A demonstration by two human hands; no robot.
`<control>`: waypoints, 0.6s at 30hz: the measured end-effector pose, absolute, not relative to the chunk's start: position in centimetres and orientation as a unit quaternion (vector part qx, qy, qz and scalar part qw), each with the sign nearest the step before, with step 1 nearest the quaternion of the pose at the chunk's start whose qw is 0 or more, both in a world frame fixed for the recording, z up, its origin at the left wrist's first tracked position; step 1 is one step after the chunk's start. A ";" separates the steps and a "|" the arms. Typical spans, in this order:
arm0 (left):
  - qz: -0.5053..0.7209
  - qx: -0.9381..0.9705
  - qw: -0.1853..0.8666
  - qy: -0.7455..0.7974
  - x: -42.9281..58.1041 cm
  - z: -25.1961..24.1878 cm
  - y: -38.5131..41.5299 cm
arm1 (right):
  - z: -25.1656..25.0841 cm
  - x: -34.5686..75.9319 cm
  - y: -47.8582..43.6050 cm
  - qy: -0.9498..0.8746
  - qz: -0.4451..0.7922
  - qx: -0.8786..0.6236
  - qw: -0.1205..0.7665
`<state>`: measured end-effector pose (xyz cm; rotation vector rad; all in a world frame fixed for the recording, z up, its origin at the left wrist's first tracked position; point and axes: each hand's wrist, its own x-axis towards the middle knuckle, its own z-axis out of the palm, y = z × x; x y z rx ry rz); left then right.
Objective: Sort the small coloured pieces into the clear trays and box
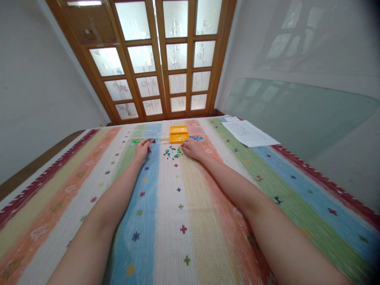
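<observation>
A loose pile of small beads [172,152], in green, blue, black and white, lies on the striped tablecloth. My right hand [192,149] rests at the pile's right edge, its fingers curled and drawn together at the beads. Whatever is between those fingertips is too small to make out. My left hand [143,150] is at a clear plastic box, fingertips bent together beside some dark red beads [153,141]. Any piece it pinches cannot be made out. Green beads [136,141] lie in the clear box left of that hand. An orange box [179,130] stands behind the pile, with white beads [181,138] in its near part.
Blue beads [196,138] lie in a clear compartment right of the orange box. A printed sheet of paper [251,133] lies at the table's right edge. The striped tablecloth [169,221] covers the table. Beyond stands a wooden door with glass panes [175,56].
</observation>
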<state>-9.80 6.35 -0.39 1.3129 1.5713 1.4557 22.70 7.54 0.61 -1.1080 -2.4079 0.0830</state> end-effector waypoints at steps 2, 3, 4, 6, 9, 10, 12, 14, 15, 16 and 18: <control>0.560 0.484 0.323 0.590 -9.9 -0.3 6.3 | 0.8 22.6 7.3 -0.889 0.030 -0.392 0.235; 0.562 0.480 0.330 0.588 -9.9 -0.3 6.3 | 0.9 22.5 7.2 -0.894 0.032 -0.384 0.229; 0.562 0.477 0.334 0.587 -10.0 -0.3 6.3 | 1.0 22.5 7.1 -0.898 0.033 -0.378 0.224; 0.552 0.480 0.337 0.593 -10.2 -0.2 6.4 | 1.2 22.3 6.8 -0.903 0.036 -0.368 0.217; 0.530 0.495 0.336 0.601 -10.5 -0.4 6.6 | 1.2 22.1 6.7 -0.908 0.035 -0.360 0.211; 0.525 0.502 0.335 0.600 -10.6 -0.5 6.7 | 1.2 22.0 6.7 -0.908 0.033 -0.360 0.211; 0.515 0.519 0.324 0.601 -10.6 -0.7 6.8 | 1.1 22.1 6.8 -0.904 0.027 -0.367 0.216; 0.494 0.550 0.287 0.609 -10.5 -0.9 6.9 | 1.1 22.2 6.9 -0.895 0.023 -0.382 0.227; 0.479 0.572 0.260 0.613 -10.4 -1.0 6.8 | 1.0 22.3 6.9 -0.891 0.022 -0.390 0.234; 0.461 0.599 0.229 0.614 -10.3 -1.1 6.7 | 1.1 22.4 6.9 -0.887 0.020 -0.395 0.239; 0.424 0.653 0.164 0.605 -10.0 -1.1 6.4 | 1.2 22.5 6.9 -0.886 0.018 -0.396 0.243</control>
